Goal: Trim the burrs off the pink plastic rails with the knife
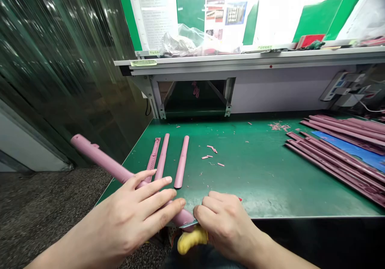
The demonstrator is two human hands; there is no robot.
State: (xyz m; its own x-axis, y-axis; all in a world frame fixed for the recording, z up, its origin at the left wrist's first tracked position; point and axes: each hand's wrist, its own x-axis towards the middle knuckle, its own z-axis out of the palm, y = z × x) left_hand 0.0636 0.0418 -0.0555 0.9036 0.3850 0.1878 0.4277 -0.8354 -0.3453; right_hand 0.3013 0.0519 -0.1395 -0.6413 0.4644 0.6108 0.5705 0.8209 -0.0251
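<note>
A long pink plastic part (100, 156) with a rounded back slants across the table's front left corner. My left hand (129, 209) lies over it and grips it, fingers across its lower half. My right hand (225, 221) is closed round a knife, whose thin blade (189, 223) touches the near end of the part. The handle is mostly hidden in my fist. A yellow cover (192, 240) wraps my right thumb. Just beyond my left hand lie a pink part with its inner side up (153, 158), a rounded pink part (163, 154) and another rounded pink part (182, 160).
Pink scraps (212, 148) dot the green tabletop (240, 181), with a pile of shavings (279, 126) farther back. Long pink parts (337, 166) are stacked at the right, near a blue sheet (355, 150). A shelf (246, 58) crosses above the table's back; a plastic curtain (75, 60) hangs left.
</note>
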